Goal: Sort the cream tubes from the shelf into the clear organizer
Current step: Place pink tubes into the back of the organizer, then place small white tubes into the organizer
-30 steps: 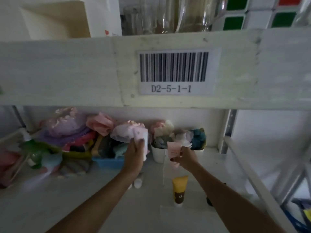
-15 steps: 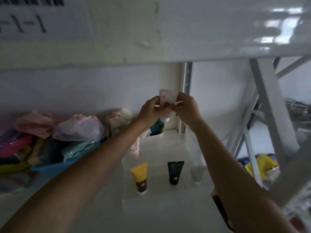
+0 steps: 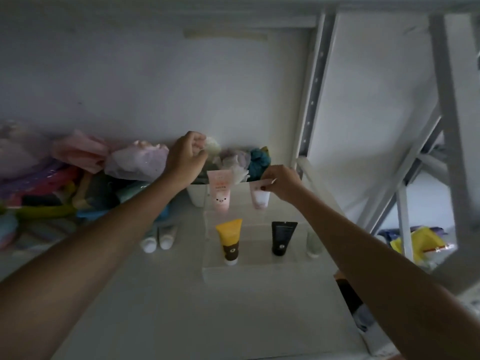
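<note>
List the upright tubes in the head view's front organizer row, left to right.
Yellow tube → black tube → pale clear tube, faint and hard to make out.

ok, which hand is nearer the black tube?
Right. The right hand hangs just above the black tube, pinching a pale pink tube; the left hand is farther up-left.

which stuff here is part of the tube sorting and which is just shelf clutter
Part of the job:
- clear organizer
- pink tube, yellow tube, black tube standing in it
- pale tube pinched by the right hand
- two white-capped tubes lying outside it

Just lying about:
- bagged puffs
- white bin
- yellow packet
</note>
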